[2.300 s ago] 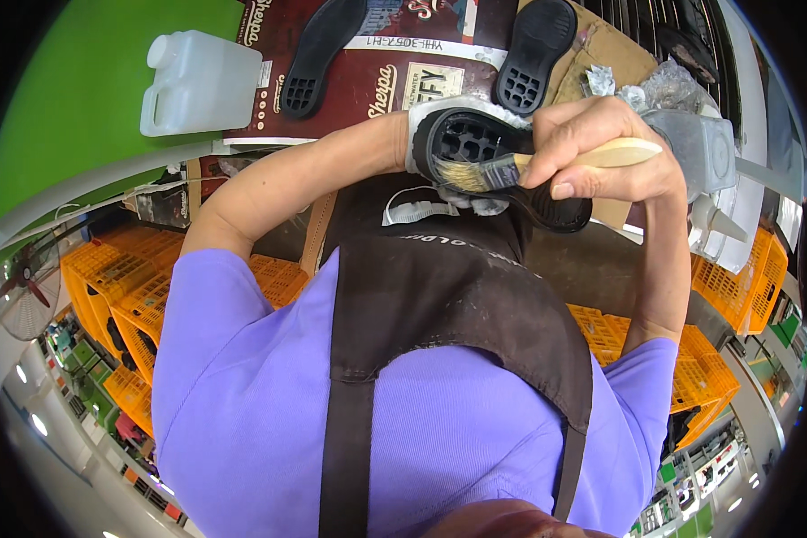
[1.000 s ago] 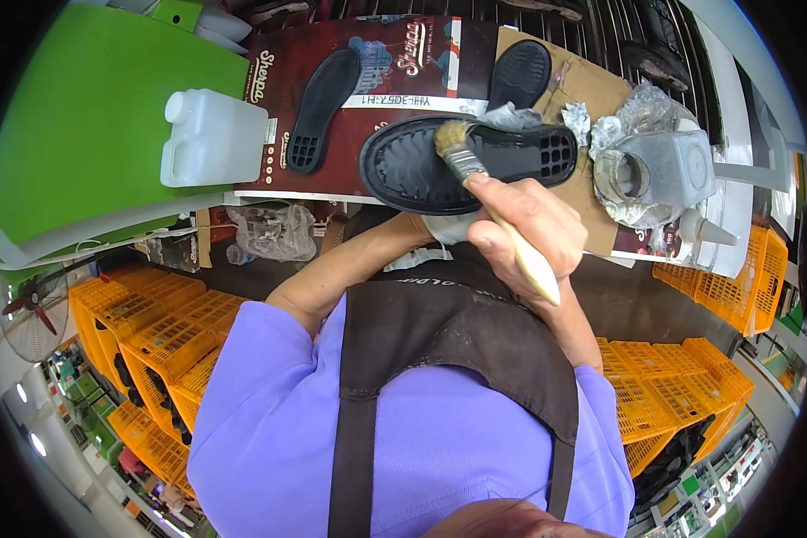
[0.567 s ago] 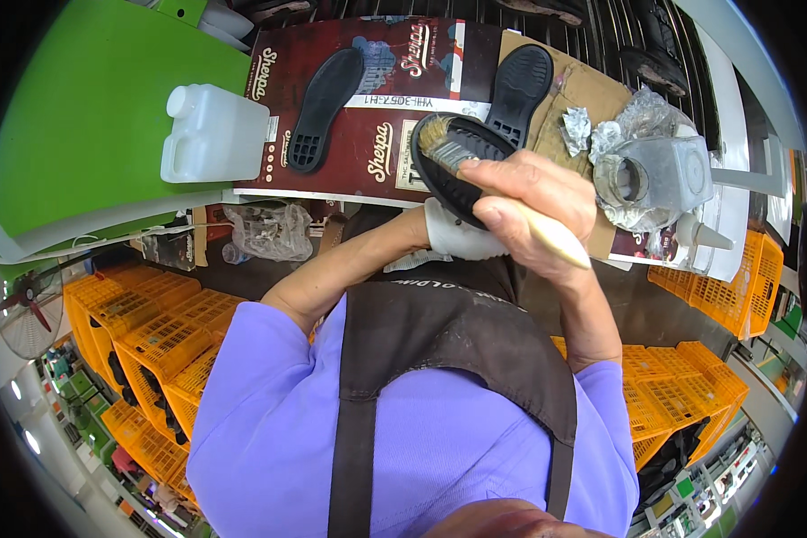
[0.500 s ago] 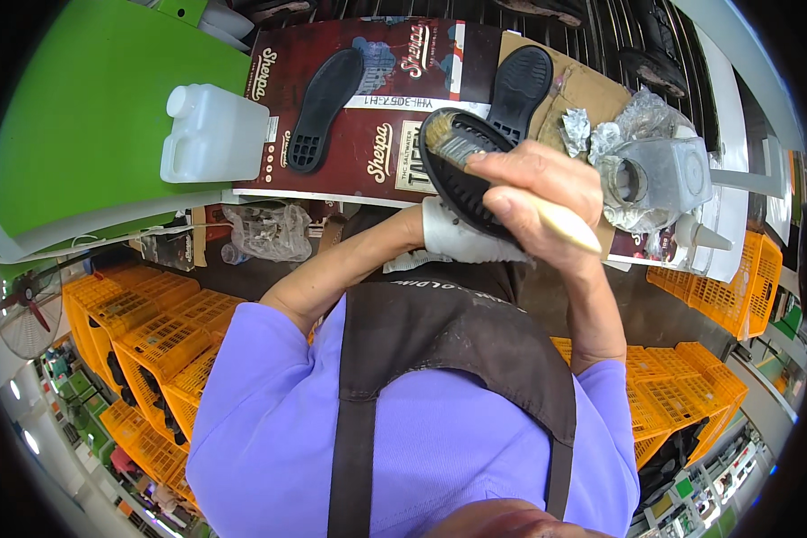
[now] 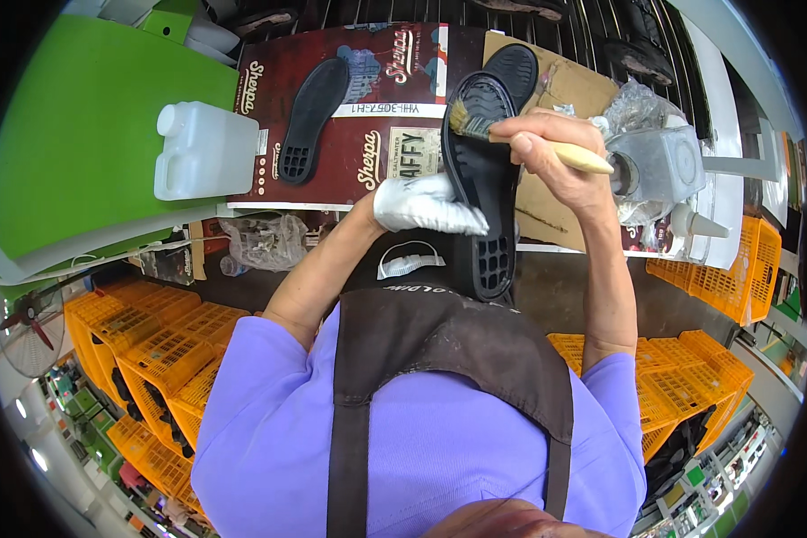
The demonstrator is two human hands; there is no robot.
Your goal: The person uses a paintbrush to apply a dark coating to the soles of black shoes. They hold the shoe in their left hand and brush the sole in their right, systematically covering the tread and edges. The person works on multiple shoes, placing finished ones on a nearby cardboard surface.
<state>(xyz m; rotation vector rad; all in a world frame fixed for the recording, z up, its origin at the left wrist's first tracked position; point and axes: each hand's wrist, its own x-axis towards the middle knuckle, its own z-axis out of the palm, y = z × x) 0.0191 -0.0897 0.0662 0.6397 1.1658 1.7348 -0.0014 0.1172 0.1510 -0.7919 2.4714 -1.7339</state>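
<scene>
Gripping the black shoe sole [image 5: 484,193] upright, the gloved left hand [image 5: 419,204] is presenting it while the right hand [image 5: 547,152], pinching the brush [image 5: 520,139], is working its edge.

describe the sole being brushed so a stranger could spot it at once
On the bench, over the dark red cardboard, a white-gloved left hand holds a black sole upright. Unlike the two soles lying flat, this one is lifted, with a brush at its top.

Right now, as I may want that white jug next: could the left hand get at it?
Probably not at once. The left hand, in a white glove, grips the black shoe sole that the right hand brushes. The white jug stands unblocked to its left.
</scene>
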